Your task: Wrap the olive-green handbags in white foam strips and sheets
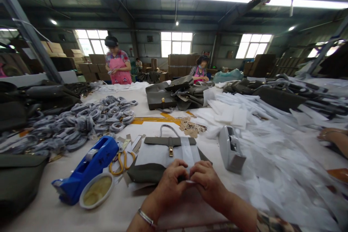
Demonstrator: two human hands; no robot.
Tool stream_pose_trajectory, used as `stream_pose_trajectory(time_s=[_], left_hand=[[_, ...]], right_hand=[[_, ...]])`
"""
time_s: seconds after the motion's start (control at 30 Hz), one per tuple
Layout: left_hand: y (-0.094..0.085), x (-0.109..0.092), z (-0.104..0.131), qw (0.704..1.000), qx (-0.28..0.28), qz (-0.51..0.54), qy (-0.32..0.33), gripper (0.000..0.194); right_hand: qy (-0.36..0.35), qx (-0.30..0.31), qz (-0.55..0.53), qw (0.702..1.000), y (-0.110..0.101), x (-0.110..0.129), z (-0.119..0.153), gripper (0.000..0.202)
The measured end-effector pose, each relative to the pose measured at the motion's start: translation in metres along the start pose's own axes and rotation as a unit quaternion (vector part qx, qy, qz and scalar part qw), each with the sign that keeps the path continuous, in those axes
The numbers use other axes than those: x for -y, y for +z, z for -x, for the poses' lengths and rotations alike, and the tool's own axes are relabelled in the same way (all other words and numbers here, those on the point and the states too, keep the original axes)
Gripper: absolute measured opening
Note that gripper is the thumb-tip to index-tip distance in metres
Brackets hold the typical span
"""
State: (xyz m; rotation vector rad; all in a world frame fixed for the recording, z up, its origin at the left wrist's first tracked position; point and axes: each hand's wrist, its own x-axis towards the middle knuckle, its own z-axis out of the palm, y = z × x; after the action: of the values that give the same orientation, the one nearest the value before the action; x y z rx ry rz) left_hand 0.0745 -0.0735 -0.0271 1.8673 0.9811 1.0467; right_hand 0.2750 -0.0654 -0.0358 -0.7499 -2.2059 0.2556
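Observation:
A dark green handbag (148,174) lies on the table before me, its handle (170,127) pointing away and a gold clasp (171,151) on its flap. White sheeting (153,155) covers the front of the bag below the flap. A pale strip (187,149) runs from the flap down toward my fingers. At the bag's near edge, my left hand (172,178) and my right hand (208,184) meet, both closed with fingertips pinching a thin white piece, seemingly the strip's lower end. My fingers partly hide it. A silver bracelet circles my left wrist.
Left of the bag are a blue tape dispenser (91,165), yellow-handled scissors (116,166) and a round dish (82,198). A grey tape dispenser (231,150) stands right. Coiled straps (108,110), more bags (160,98) and white sheets (274,156) surround these. Two people in pink aprons work opposite.

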Motion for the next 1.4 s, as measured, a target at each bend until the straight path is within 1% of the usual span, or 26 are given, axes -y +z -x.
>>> stream_pose_trajectory(time_s=[0.03,0.1,0.17,0.27,0.37,0.53,0.67,0.73,0.77,0.87,0.97,1.1,1.23,1.4], left_hand=[[0.0,0.0,0.0,1.0,0.006,-0.011,0.022,0.02],[0.0,0.001,0.001,0.998,0.012,-0.045,0.052,0.037],[0.0,0.003,0.002,0.995,0.007,-0.082,0.056,0.044],[0.001,0.003,0.002,0.993,-0.001,-0.111,0.045,0.047],[0.0,0.002,0.003,0.991,-0.003,-0.124,0.044,0.046],[0.0,0.003,0.004,0.988,-0.004,-0.145,0.046,0.043],[0.006,0.007,0.005,0.979,-0.006,-0.2,0.031,0.039],[0.013,0.01,0.006,0.966,-0.01,-0.257,0.03,0.038],[0.016,0.012,0.006,0.956,-0.015,-0.289,0.04,0.037],[0.026,0.024,0.009,0.92,-0.045,-0.376,0.101,0.027],[0.033,0.038,0.012,0.884,-0.064,-0.436,0.157,0.018],[0.036,0.051,0.013,0.849,-0.05,-0.484,0.206,0.02],[0.037,0.054,0.013,0.829,-0.051,-0.506,0.233,0.026],[0.036,0.053,0.013,0.827,-0.06,-0.508,0.233,0.03]], right_hand=[[-0.013,-0.01,0.006,1.0,-0.001,0.002,0.001,0.018],[-0.033,-0.023,0.028,0.999,-0.004,0.008,0.005,0.019],[-0.042,-0.026,0.056,0.997,-0.006,0.015,0.008,0.022],[-0.049,-0.024,0.086,0.995,-0.006,0.025,0.014,0.025],[-0.062,-0.022,0.09,0.994,0.0,0.03,0.023,0.028],[-0.069,0.012,0.056,0.996,0.013,0.025,0.041,0.029],[-0.072,0.023,0.032,0.997,0.018,0.021,0.045,0.028],[-0.087,0.032,0.026,0.995,0.019,0.019,0.044,0.028],[-0.099,0.039,0.02,0.994,0.02,0.018,0.043,0.028],[-0.116,0.065,-0.008,0.991,0.023,0.015,0.043,0.027],[-0.087,0.083,-0.052,0.991,0.024,0.012,0.046,0.025],[-0.063,0.069,-0.072,0.993,0.025,0.014,0.047,0.024],[-0.042,0.069,-0.05,0.995,0.029,0.019,0.048,0.026],[-0.039,0.062,-0.061,0.995,0.029,0.028,0.055,0.027]])
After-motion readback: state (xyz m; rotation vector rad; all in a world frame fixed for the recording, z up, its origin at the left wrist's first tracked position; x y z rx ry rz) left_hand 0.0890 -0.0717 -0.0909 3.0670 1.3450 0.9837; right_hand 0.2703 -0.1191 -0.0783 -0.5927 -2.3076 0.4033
